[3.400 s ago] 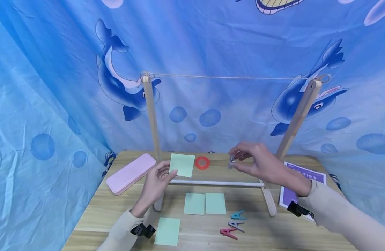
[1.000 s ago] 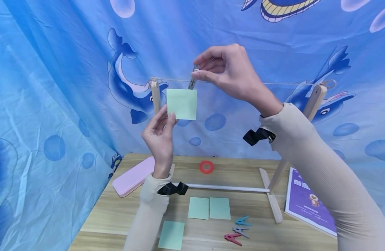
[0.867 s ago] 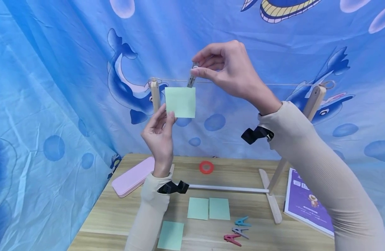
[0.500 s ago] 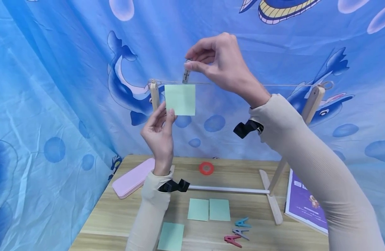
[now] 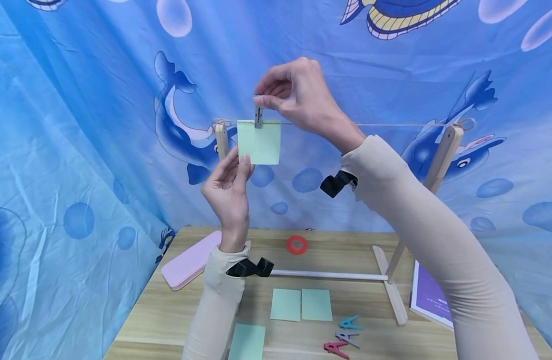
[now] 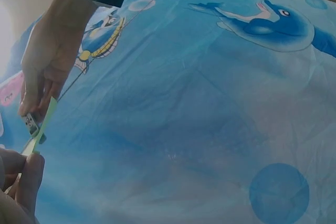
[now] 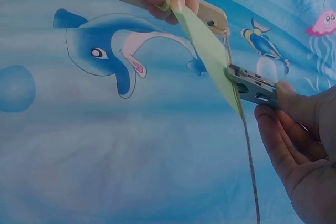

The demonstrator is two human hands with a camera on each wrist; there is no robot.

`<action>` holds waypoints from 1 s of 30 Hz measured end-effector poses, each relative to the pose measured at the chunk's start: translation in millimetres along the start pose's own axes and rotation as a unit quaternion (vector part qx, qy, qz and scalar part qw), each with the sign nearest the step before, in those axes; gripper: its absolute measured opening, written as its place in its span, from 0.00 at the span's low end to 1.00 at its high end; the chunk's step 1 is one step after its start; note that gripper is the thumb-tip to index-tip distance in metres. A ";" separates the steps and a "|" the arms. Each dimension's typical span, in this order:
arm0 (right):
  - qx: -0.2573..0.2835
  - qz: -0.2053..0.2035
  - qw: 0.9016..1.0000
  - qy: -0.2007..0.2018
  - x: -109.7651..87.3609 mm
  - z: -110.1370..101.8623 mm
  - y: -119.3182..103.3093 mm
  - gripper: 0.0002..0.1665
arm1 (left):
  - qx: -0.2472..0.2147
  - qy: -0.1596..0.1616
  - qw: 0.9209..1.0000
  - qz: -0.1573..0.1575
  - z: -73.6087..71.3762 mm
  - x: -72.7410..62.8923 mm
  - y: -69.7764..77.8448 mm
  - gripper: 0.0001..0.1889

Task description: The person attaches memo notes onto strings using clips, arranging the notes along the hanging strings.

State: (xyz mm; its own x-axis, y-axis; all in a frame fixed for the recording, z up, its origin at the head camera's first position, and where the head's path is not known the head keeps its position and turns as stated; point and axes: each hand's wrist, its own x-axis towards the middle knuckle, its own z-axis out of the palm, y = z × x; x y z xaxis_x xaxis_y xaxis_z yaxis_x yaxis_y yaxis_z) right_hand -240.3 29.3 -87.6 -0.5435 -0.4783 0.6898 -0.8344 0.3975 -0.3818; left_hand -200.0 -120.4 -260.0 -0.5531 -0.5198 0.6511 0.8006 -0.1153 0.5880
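Note:
My left hand (image 5: pixel 228 192) pinches the lower left corner of a pale green sticky note (image 5: pixel 259 145) held up against the string (image 5: pixel 384 124). With thumb and fingers my right hand (image 5: pixel 303 97) grips a grey clothespin (image 5: pixel 258 116), its tip over the note's top edge. In the right wrist view the clothespin (image 7: pixel 254 85) reaches the note (image 7: pixel 210 51) where the string (image 7: pixel 249 150) runs along it. The left wrist view shows the note (image 6: pixel 44 124) nearly edge-on, with the clothespin (image 6: pixel 32 125) beside it.
The string spans two wooden posts (image 5: pixel 438 160). On the table (image 5: pixel 167 320) lie more green notes (image 5: pixel 286 305), a teal clothespin (image 5: pixel 350 322), a grey-purple one (image 5: pixel 348 340) and a red one (image 5: pixel 335 348). Behind are a pink case (image 5: pixel 192 261), a red tape roll (image 5: pixel 297 245) and a purple book (image 5: pixel 431 295).
Both hands have risen from over the table to the string with the note and clothespin. Lately my right hand has moved left, bringing the clothespin down over the note's top edge.

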 end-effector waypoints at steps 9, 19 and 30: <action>0.009 0.011 1.000 -0.015 -1.6 5.8 1.8 0.08 | -0.012 0.007 1.000 0.002 -0.6 -2.0 -1.5 0.17; 0.015 0.032 0.999 -0.034 -6.6 7.2 1.4 0.11 | -0.010 0.006 1.000 0.004 -2.9 -2.1 -2.7 0.16; 0.025 0.024 0.999 -0.038 -10.4 7.5 3.6 0.19 | -0.012 0.009 1.000 0.007 -2.9 -1.8 -1.8 0.16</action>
State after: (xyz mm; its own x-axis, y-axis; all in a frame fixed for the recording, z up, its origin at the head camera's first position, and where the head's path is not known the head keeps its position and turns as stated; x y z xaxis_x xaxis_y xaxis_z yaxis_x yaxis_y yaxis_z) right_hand -238.3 29.8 -100.7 -0.5869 -0.5184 0.6219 -0.8096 0.3831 -0.4447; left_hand -199.8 -121.7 -263.5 -0.5376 -0.5366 0.6504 0.8138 -0.1283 0.5668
